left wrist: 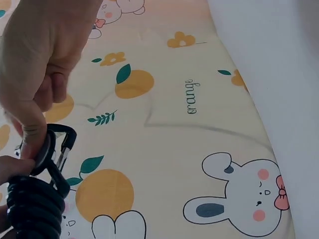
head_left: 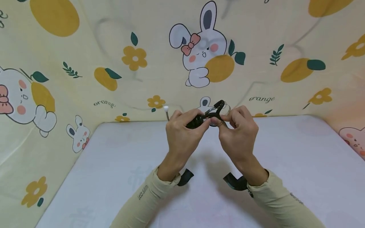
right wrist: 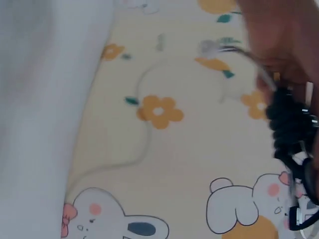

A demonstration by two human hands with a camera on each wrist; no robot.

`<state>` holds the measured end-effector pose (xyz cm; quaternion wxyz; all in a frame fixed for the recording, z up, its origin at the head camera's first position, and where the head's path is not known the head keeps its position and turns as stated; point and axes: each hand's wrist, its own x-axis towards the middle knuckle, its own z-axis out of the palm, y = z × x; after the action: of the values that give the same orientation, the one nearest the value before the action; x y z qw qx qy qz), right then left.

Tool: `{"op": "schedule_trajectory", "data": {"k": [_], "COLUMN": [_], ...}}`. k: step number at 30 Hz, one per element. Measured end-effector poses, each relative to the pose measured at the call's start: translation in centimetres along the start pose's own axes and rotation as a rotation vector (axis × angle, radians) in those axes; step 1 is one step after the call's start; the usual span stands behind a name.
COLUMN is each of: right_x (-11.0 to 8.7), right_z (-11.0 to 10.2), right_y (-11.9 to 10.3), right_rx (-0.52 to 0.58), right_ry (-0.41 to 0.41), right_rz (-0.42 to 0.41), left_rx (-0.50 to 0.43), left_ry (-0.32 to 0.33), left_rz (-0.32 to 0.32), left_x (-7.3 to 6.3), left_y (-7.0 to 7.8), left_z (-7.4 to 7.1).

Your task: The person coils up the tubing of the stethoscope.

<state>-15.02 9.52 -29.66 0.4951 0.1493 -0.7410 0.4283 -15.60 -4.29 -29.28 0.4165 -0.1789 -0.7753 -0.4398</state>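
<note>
Both hands are raised above the table and meet around a black coiled cord with a carabiner. The left hand (head_left: 183, 134) grips the tight coil (head_left: 196, 122), its fingers curled round it. From the far side of that hand a thin end with a white tip (head_left: 166, 108) sticks up; the right wrist view also shows this whitish tip (right wrist: 208, 48), blurred. Thumb and finger of the right hand (head_left: 239, 133) pinch a dark rounded piece (left wrist: 46, 152) beside the black carabiner (left wrist: 68, 139). The carabiner's gate looks closed in the left wrist view. Fingers partly hide the join between coil and carabiner.
A white table (head_left: 114, 177) lies below the hands. Behind it and at the sides hangs a cream cloth (head_left: 159, 72) printed with rabbits, oranges and flowers. Dark straps (head_left: 186, 177) show at both wrists, next to the beige sleeves (head_left: 142, 202).
</note>
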Motion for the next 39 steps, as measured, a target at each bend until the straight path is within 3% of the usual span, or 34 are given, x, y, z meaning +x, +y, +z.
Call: {"op": "schedule_trajectory", "data": {"k": [3, 6, 11, 14, 17, 20, 25, 33, 39], "right_x": [-0.3, -0.1, 0.5, 0.9, 1.2, 1.5, 2.3, 3.8, 4.3], "right_z": [0.4, 0.5, 0.2, -0.1, -0.4, -0.7, -1.6, -3.6, -4.3], "right_y": [0.0, 0.2, 0.7, 0.9, 1.1, 1.3, 1.8, 2.7, 2.9], "right_rx": [0.005, 0.009, 0.021, 0.037, 0.043, 0.038, -0.002, -0.105, -0.145], "right_ry": [0.032, 0.002, -0.028, -0.012, 0.0, -0.027, -0.156, -0.481, -0.639], "right_rz": [-0.065, -0.057, -0.012, -0.005, -0.005, -0.026, -0.116, -0.202, -0.218], "left_rx": [-0.021, -0.048, -0.096, -0.103, -0.097, -0.097, -0.079, -0.076, -0.098], "left_ry": [0.018, -0.025, -0.225, -0.327, -0.373, -0.37, -0.353, -0.441, -0.489], "left_rz": [0.012, -0.021, -0.18, -0.237, -0.229, -0.21, -0.194, -0.132, -0.082], "left_x": [0.2, 0.7, 1.5, 1.8, 2.0, 2.1, 2.3, 2.6, 2.6], "left_y": [-0.3, -0.7, -0.9, -0.9, -1.0, -1.2, -1.6, -1.9, -2.3], "left_z": [0.0, -0.3, -1.4, -1.7, -1.9, -2.0, -2.5, -2.8, -2.9]}}
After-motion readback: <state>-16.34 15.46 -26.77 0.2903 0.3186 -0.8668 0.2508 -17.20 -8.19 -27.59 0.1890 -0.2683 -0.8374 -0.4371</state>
